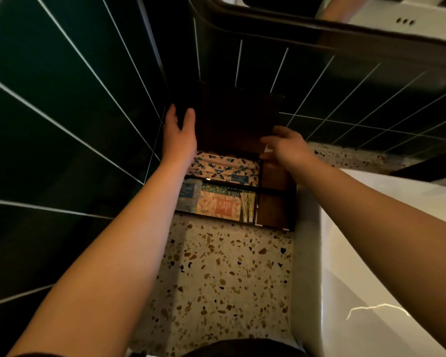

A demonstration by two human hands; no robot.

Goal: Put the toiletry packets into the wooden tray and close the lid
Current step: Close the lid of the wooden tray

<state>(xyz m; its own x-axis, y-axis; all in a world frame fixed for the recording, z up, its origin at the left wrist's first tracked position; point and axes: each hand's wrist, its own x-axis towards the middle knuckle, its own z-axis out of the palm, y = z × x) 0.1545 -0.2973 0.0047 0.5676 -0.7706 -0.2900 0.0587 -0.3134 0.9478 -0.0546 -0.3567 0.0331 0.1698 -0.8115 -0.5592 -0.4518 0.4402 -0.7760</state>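
Observation:
A dark wooden tray (273,215) with black dividers stands on the terrazzo counter against the tiled wall. Patterned toiletry packets (222,204) lie in its near left compartment, and a butterfly-print packet (224,167) lies in the far left one. The two right compartments show bare wood. The dark wooden lid (237,117) stands raised behind the tray, almost upright. My left hand (179,130) grips the lid's left edge, thumb on the front. My right hand (285,146) holds the lid's lower right corner.
Dark green tiled walls (62,124) close in on the left and behind. A white basin (358,266) fills the right side, next to the tray. Speckled terrazzo counter (229,279) stretches in front of the tray. A dark-framed mirror (319,29) hangs above.

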